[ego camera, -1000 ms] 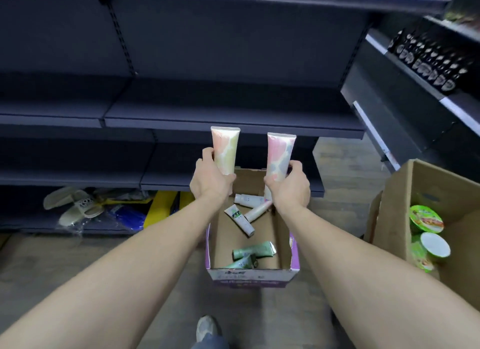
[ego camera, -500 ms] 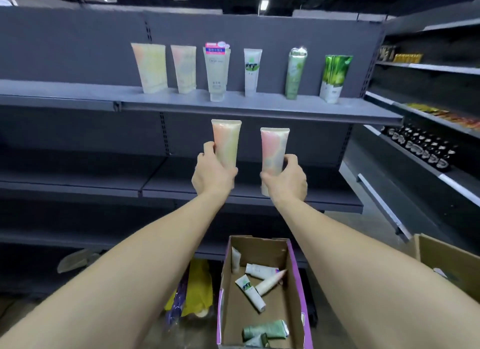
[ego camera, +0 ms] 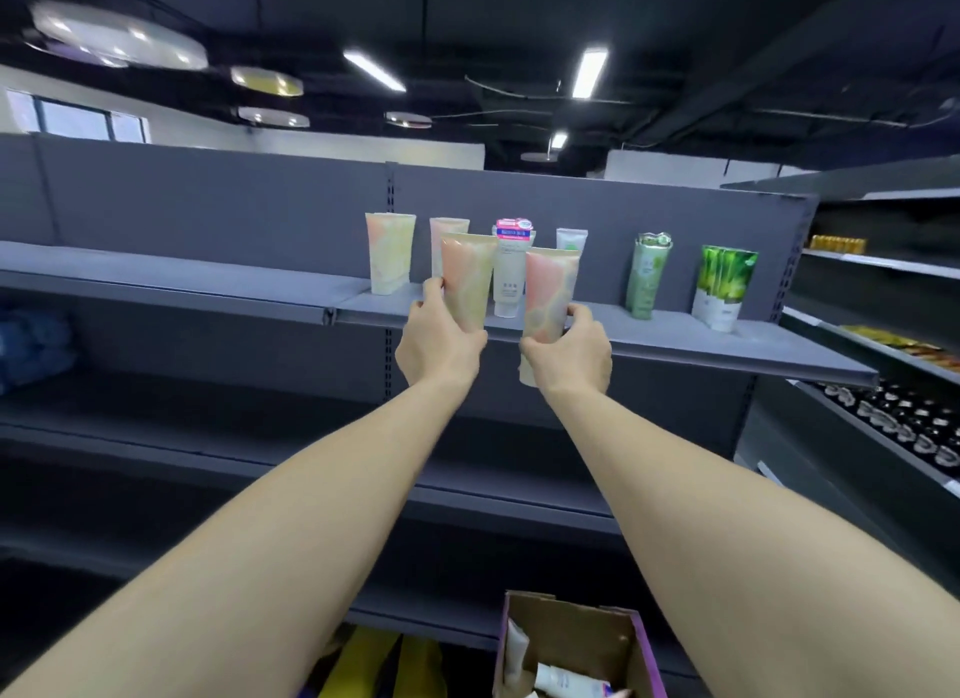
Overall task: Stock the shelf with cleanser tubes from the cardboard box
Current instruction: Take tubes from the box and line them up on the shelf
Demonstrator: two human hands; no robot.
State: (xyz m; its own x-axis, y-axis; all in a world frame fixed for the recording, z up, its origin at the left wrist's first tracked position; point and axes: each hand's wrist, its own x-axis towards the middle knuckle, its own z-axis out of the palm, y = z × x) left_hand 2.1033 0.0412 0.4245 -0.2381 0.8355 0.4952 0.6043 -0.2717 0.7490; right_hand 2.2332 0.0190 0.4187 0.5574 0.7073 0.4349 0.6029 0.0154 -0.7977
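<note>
My left hand (ego camera: 440, 346) grips a pink-and-yellow cleanser tube (ego camera: 467, 282) upright, level with the grey shelf (ego camera: 675, 344). My right hand (ego camera: 571, 357) grips a matching tube (ego camera: 549, 292) upright beside it. Both tubes hover at the shelf's front edge, in front of a row of standing tubes: a pale peach tube (ego camera: 389, 253), a white tube with a pink cap label (ego camera: 511, 269), a green tube (ego camera: 647, 274) and a green-and-white tube (ego camera: 724, 287). The cardboard box (ego camera: 571, 630), with white tubes inside, sits at the bottom edge.
Lower grey shelves (ego camera: 208, 437) run below the stocked one. A second shelving unit (ego camera: 883, 427) on the right holds dark bottles and yellow packets. Yellow packaging (ego camera: 374, 666) lies on the floor left of the box. Blue items (ego camera: 31, 344) sit far left.
Both hands have risen with their tubes from over the box up to the stocked shelf's front edge. The view has tilted upward, so the box dropped to the bottom edge.
</note>
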